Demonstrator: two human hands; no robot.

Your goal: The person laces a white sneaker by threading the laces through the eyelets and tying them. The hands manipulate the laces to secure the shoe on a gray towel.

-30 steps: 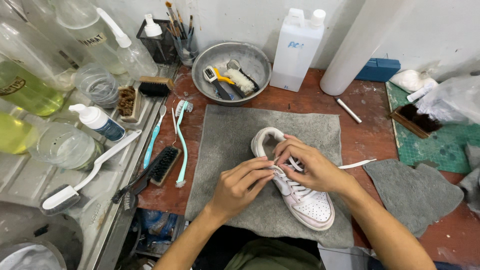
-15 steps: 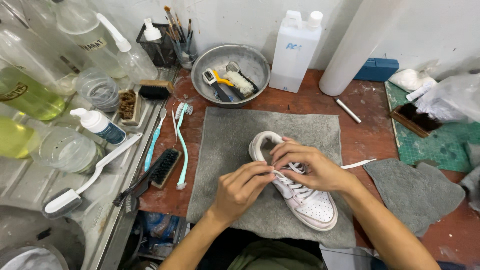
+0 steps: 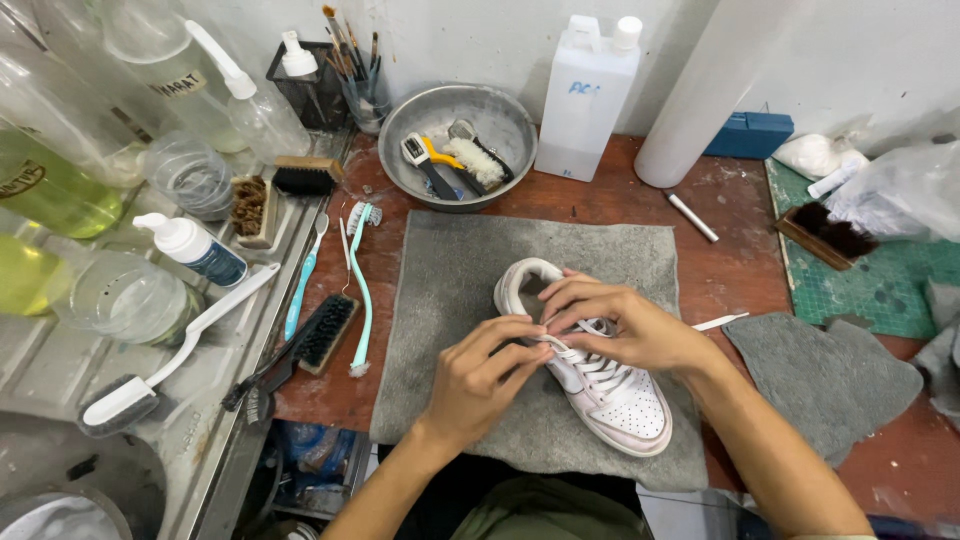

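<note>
1. The white sneaker (image 3: 600,380) lies on the grey felt mat (image 3: 450,300) in the middle of the reddish-brown table (image 3: 720,260). Its long axis runs on a diagonal: the heel opening points away from the person and a little to the left, and the perforated toe points toward the person and to the right.

2. Both hands meet over the upper part of the white laces (image 3: 585,355), near the tongue. The left hand (image 3: 480,375) comes from the lower left, and its fingertips are pressed together on a lace at the side of the shoe. The right hand (image 3: 625,325) lies across the top of the shoe, its fingers curled and closed on the laces; what exactly it pinches I cannot tell, because the fingers cover it.

3. The laces lie directly under the two hands, so neither hand has to travel. The right hand covers more of the shoe; the left touches only its near edge.

4. Beside the mat, on the left, lie a teal toothbrush (image 3: 362,285), a blue toothbrush (image 3: 302,285) and a black brush (image 3: 325,335). A white long-handled brush (image 3: 170,355) rests on the metal counter further left.

5. Behind the mat stands a metal bowl (image 3: 500,110) with tools in it, then a white plastic jug (image 3: 585,95) and a white roll (image 3: 700,100).

6. On the right lie a second grey cloth (image 3: 830,375) and a green cutting mat (image 3: 880,285), well apart from the shoe.
</note>
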